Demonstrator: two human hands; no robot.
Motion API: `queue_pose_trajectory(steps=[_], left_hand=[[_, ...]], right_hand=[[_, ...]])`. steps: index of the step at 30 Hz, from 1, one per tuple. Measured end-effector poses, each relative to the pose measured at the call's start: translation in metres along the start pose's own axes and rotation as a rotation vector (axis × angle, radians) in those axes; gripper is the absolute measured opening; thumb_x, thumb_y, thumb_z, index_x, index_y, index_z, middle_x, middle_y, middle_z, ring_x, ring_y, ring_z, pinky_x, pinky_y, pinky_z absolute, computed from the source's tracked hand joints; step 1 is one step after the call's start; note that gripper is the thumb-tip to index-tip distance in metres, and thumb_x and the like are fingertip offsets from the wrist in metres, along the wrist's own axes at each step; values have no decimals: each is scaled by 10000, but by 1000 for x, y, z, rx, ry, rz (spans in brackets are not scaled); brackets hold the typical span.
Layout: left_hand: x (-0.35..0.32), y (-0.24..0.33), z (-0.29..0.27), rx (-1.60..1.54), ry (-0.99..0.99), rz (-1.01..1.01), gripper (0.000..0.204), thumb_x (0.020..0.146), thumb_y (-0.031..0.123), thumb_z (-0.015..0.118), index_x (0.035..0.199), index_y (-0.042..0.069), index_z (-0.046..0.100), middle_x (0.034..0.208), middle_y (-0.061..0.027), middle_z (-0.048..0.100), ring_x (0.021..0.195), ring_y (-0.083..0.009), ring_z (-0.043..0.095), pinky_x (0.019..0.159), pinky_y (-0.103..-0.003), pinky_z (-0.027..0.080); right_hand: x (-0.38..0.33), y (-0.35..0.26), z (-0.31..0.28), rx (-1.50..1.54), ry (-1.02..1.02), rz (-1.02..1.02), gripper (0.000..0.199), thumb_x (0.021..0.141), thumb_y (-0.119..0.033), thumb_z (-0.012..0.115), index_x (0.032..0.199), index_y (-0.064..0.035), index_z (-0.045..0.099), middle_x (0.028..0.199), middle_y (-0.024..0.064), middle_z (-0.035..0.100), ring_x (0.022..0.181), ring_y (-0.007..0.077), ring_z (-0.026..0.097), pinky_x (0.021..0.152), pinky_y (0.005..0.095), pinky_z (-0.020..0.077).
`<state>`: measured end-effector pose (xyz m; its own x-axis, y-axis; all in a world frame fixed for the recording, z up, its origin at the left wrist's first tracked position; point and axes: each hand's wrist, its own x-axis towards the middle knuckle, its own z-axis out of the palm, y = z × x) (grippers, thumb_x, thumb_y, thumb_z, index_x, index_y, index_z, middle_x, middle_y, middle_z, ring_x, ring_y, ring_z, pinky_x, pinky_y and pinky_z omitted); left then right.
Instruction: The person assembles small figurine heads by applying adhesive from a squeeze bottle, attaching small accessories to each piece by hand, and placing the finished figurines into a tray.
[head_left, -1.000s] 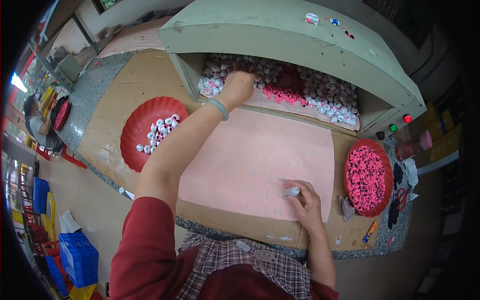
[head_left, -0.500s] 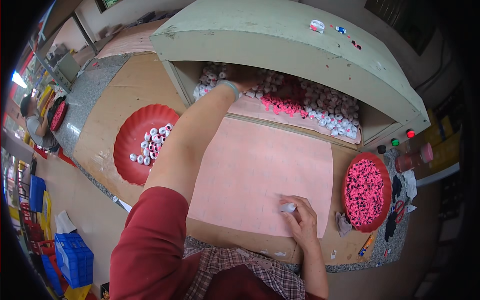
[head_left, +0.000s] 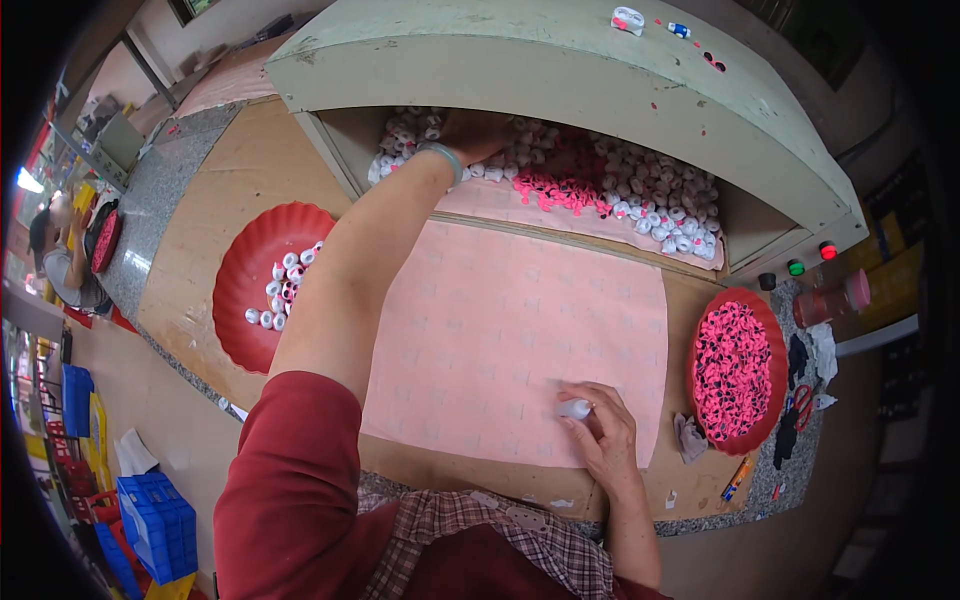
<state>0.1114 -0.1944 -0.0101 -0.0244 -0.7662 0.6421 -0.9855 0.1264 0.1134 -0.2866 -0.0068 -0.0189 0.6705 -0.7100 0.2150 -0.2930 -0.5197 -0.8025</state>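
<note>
My left arm reaches far into the grey, box-like housing (head_left: 560,90). My left hand (head_left: 480,134) is in shadow among many small white rounded pieces (head_left: 655,190) with holes, and its fingers cannot be made out. Beside these pieces lies a heap of small pink-and-black parts (head_left: 560,193). Low over the pink sheet (head_left: 500,320), my right hand (head_left: 608,440) is closed on a small white bottle (head_left: 575,409), held between thumb and fingers.
On the left, a red scalloped tray (head_left: 240,290) holds several white pieces. To the right stands another red tray (head_left: 735,445) full of pink-and-black parts. Scissors (head_left: 803,400), a grey rag (head_left: 688,437) and an orange tube (head_left: 738,478) lie nearby. A person (head_left: 65,260) sits at far left.
The whole view has shifted slightly. My left hand stays inside the housing, and my right hand keeps its hold on the small white bottle with little movement.
</note>
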Motion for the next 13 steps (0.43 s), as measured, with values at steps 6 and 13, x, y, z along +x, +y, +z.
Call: queue_pose_trajectory(steps=[6,13], left_hand=[[3,-8,9,5,31,45,374,827,299,564,1088,33,590,1055,-180,607,994,-343,561,868,-429,426],[2,-6,9,-95,22,-7,307,895,231,445,1067,21,588,1051,-171,615,985,-330,562,881,-438,412]], right_hand=[[0,0,-1,-11,-7,-10,327,714,-36,694,1032,-29,615,989,108,655,987,297,584,840,367,470],[-4,3,0,-18,-20,-29,327,713,-41,697,1030,-34,617,988,113,652,983,298,584,839,369,470]])
